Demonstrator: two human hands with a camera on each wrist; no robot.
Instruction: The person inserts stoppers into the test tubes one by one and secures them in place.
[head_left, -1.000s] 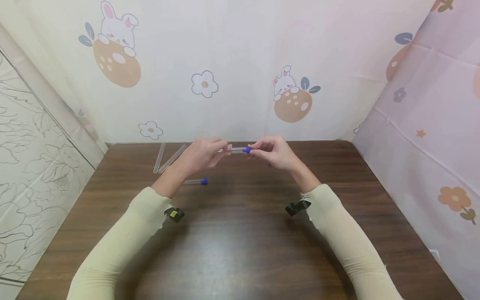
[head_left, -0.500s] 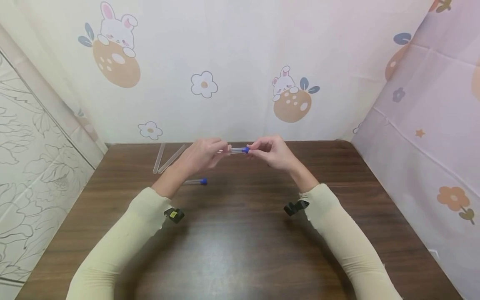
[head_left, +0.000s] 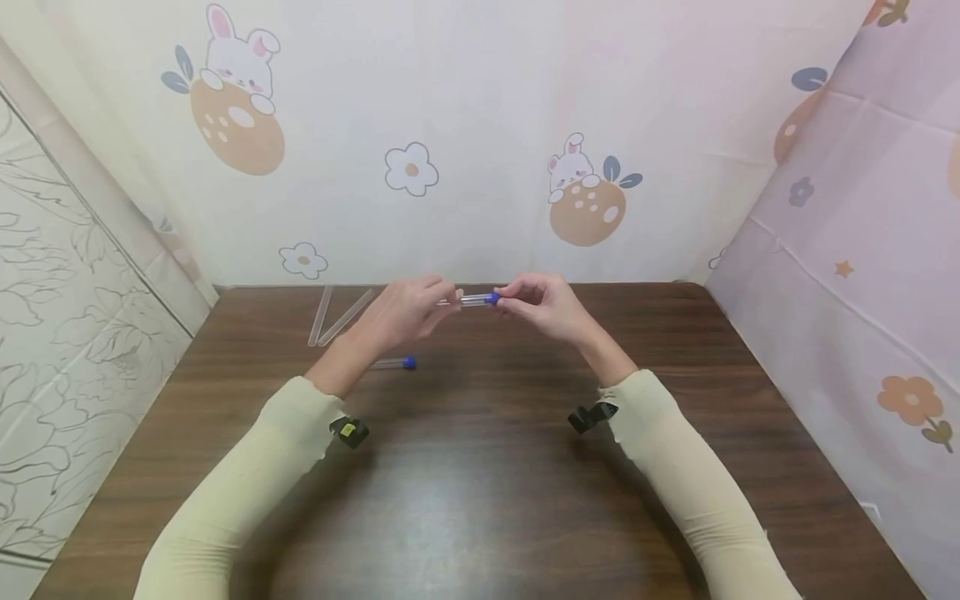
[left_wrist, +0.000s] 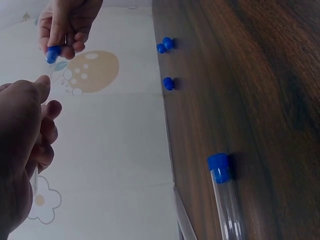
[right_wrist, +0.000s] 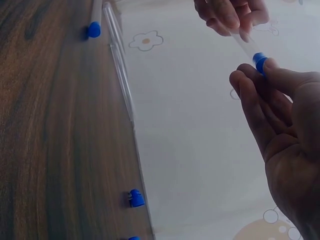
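A clear test tube (head_left: 476, 300) is held level above the far part of the table, between both hands. My left hand (head_left: 408, 310) grips its body, and the fingers hide the tube's left part. My right hand (head_left: 546, 305) pinches the blue cap (head_left: 492, 298) at the tube's right end between thumb and forefinger. In the right wrist view the cap (right_wrist: 259, 62) sits on the tube's end, partly covered by the thumb. Below the left hand, a second test tube (left_wrist: 228, 210) with a blue cap lies on the table, partly hidden by the forearm in the head view.
Two uncapped test tubes (head_left: 319, 317) lie at the back left of the brown wooden table (head_left: 480, 467). Several loose blue caps (left_wrist: 169, 83) rest near the table's far edge. A patterned cloth (head_left: 480, 167) hangs right behind that edge.
Both hands stay almost in place around the tube and its cap. The head view shifts only slightly; nothing on the table moves.
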